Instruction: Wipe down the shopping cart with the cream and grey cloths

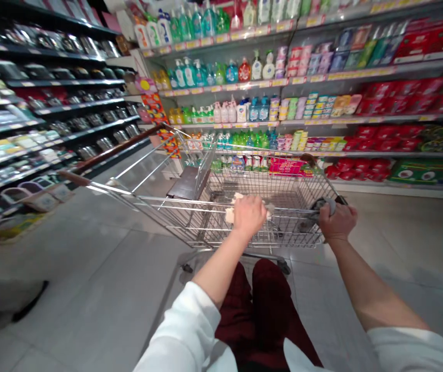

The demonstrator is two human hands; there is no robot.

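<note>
A metal shopping cart (209, 237) stands side-on in front of me. My left hand (249, 213) is closed over its near top rail, with a cream cloth (230, 215) bunched beneath the fingers against the wire. At the cart's right end, my right hand (338, 221) is wrapped round the rail near the corner. Grey cloth (328, 204) shows between its thumb and fingers. The cart's brown handle (128, 137) lies at the left, beyond a dark folding seat flap (191, 182). Palms and parts of both cloths are hidden.
Shelves of pump bottles (190, 72) and red packs (388, 139) run behind the cart. Shelves of metal pots (62, 75) line the left. Another person's foot (28, 302) is on the tiled floor (101, 289) at lower left.
</note>
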